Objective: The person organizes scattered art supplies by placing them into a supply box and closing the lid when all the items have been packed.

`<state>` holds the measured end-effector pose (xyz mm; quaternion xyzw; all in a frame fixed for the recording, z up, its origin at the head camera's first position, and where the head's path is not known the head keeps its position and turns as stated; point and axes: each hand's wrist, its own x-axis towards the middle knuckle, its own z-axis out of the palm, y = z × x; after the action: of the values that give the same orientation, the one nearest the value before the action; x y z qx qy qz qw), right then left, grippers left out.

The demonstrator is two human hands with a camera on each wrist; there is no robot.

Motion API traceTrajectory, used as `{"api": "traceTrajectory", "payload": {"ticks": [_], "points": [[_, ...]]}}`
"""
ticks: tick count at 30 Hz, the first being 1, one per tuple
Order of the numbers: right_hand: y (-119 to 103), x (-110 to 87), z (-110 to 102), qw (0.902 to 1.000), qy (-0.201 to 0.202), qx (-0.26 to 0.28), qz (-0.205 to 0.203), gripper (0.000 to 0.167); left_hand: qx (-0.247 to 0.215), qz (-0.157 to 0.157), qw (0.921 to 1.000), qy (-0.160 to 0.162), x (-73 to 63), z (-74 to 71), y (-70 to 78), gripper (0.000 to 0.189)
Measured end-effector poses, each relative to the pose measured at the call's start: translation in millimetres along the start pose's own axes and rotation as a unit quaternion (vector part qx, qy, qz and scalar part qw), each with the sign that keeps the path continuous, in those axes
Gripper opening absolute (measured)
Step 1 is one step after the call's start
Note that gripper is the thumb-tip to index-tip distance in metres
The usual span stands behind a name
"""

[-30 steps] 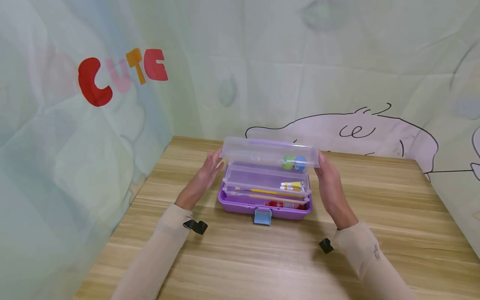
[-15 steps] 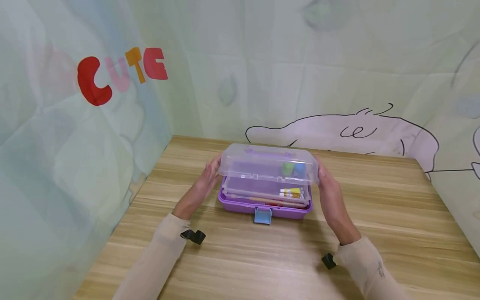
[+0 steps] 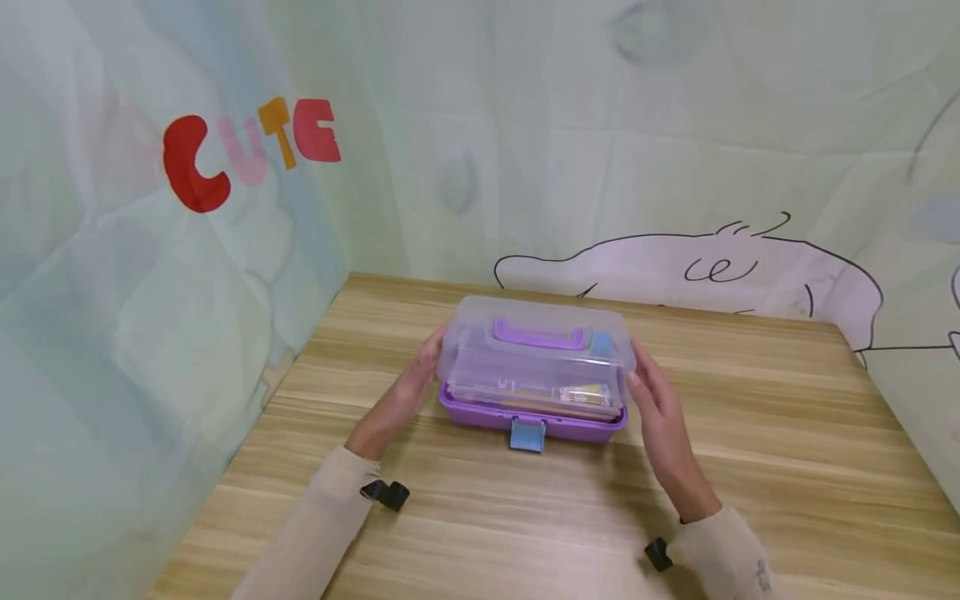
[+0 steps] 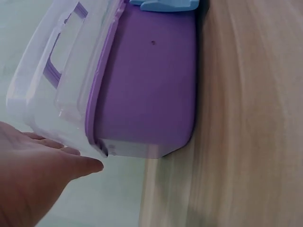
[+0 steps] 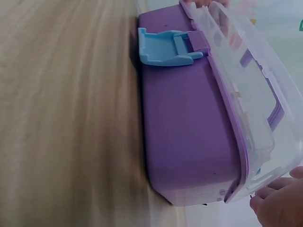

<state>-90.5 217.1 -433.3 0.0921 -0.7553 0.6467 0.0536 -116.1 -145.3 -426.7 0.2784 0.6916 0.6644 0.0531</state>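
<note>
A purple storage box (image 3: 573, 429) stands on the wooden table with its clear lid (image 3: 471, 354) lowered over it. My left hand (image 3: 405, 392) is at the lid's left end, its fingers fairly straight along the side. At the opposite end, my right hand (image 3: 663, 425) lies against the lid with extended fingers and thumb. A purple handle (image 3: 542, 337) lies flat on top of the lid. The blue latch (image 5: 165, 48) hangs unfastened at the front. Through the plastic show paint tubes (image 3: 585, 394), brushes and a blue shape; the lower contents are hidden.
The wooden table (image 3: 480, 525) extends around the box. Printed cloth walls (image 3: 420, 167) stand behind and to the left, the left one bearing coloured letters. A black wrist mount (image 3: 393, 496) sits at the left cuff and another (image 3: 658, 554) at the right.
Both hands have brought the lid forward and down from its raised tilt, so it covers the trays and their contents. The purple base has stayed in place.
</note>
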Motion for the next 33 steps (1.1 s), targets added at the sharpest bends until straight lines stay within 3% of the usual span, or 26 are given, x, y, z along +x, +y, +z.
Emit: {"api": "traceTrajectory", "payload": {"ticks": [7,16,19,25,33], "points": [[6,-9.2,4,0.9995,-0.012,0.027,-0.014,0.057,0.005,-0.004,0.9999,0.016,-5.1,7.5,-5.1,0.062],[15,-16.7,5,0.9999,-0.010,0.003,0.006,0.058,-0.010,-0.022,0.9995,0.020,-12.0,16.0,-12.5,0.063],[18,-16.5,5,0.9998,-0.008,-0.015,0.000,0.059,-0.009,-0.039,0.9986,0.034,-12.1,18.4,-13.1,0.062],[19,-16.1,5,0.9970,-0.002,-0.076,-0.015,0.059,0.031,-0.105,0.9902,0.086,-5.6,22.0,-11.0,0.063],[21,-19.0,4,0.9886,0.000,-0.143,-0.046,0.062,0.061,-0.091,0.9877,0.111,9.5,21.0,-16.5,0.059]]}}
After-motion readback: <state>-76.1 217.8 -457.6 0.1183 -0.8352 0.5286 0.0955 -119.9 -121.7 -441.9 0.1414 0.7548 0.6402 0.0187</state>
